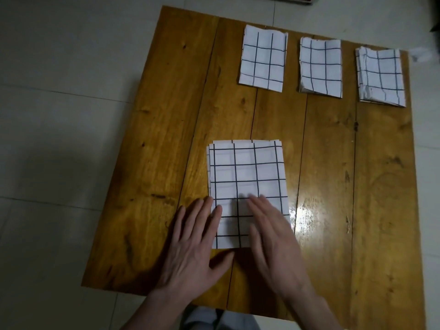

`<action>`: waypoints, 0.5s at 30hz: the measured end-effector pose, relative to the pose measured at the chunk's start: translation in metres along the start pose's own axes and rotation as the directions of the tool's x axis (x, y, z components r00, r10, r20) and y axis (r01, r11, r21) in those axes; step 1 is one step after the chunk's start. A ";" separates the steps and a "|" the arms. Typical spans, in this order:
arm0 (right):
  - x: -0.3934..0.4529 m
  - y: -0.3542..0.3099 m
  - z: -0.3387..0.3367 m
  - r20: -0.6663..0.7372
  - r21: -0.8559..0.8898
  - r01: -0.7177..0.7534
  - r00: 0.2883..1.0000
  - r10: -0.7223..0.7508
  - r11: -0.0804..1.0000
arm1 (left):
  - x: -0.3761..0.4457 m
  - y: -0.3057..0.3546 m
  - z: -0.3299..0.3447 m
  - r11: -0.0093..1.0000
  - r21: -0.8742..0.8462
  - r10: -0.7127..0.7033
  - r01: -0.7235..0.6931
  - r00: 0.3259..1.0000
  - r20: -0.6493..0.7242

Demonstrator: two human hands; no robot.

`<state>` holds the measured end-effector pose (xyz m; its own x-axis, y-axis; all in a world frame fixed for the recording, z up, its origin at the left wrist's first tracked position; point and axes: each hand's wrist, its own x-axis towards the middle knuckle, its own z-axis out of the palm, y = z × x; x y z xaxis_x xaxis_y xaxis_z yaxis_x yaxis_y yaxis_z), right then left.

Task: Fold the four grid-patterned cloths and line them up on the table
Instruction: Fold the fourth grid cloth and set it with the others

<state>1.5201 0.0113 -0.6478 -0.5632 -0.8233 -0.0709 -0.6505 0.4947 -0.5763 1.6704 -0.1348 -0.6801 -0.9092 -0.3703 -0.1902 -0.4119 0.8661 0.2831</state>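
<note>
Pressing my left hand [195, 244] and right hand [273, 236], fingers spread flat, on the near folded cloth [245, 182]; three folded cloths [320, 66] are lying along the table [154, 139]'s far edge.

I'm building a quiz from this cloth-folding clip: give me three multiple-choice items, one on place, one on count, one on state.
1. Where does the cloth under the hands lie?
A. In the far row
B. Near the table's front edge, apart from the row
C. On the floor

2. How many folded cloths form the far row?
A. Two
B. Three
C. Four

3. How are the hands?
A. Flat, fingers spread
B. Clenched in fists
C. Pinching a lifted corner

Answers:
1 B: the near cloth sits alone at the front of the table.
2 B: the left cloth, middle cloth and right cloth lie side by side.
3 A: the left hand and right hand lie flat at the near cloth's front end.
</note>
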 end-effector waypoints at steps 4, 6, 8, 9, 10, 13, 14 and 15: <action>0.020 0.050 -0.022 0.023 -0.171 0.101 0.995 -0.098 0.980 | 0.007 0.001 -0.002 0.999 0.045 -0.008 0.008 1.000 0.014; 0.028 0.072 -0.029 0.090 -0.254 0.182 0.982 -0.164 0.950 | 0.012 0.001 -0.005 0.998 0.054 -0.014 0.013 1.000 0.015; 0.032 0.086 -0.035 0.156 -0.304 0.245 0.966 -0.205 0.921 | 0.017 0.003 -0.007 0.998 0.059 -0.028 0.027 1.000 0.013; 0.032 0.090 -0.037 0.176 -0.319 0.263 0.961 -0.216 0.911 | 0.019 0.005 -0.008 0.998 0.059 -0.038 0.037 0.999 0.009; 0.032 0.091 -0.038 0.183 -0.332 0.266 0.959 -0.215 0.905 | 0.021 0.006 -0.008 0.997 0.056 -0.047 0.047 0.999 0.002; 0.025 0.081 -0.035 0.161 -0.386 0.189 0.978 -0.136 0.903 | 0.025 0.014 -0.007 0.999 0.035 -0.028 0.029 0.999 -0.027; 0.021 0.074 -0.033 0.144 -0.403 0.141 0.986 -0.090 0.904 | 0.025 0.017 -0.007 1.000 0.028 -0.005 0.006 0.999 -0.033; 0.017 0.068 -0.029 0.124 -0.418 0.089 0.991 -0.040 0.904 | 0.026 0.021 -0.007 0.999 0.024 0.023 -0.022 0.999 -0.036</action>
<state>1.4514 0.0387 -0.6639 -0.4692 -0.8705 -0.1483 -0.8512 0.4906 -0.1866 1.6376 -0.1281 -0.6725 -0.9200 -0.3620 -0.1499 -0.3901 0.8818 0.2649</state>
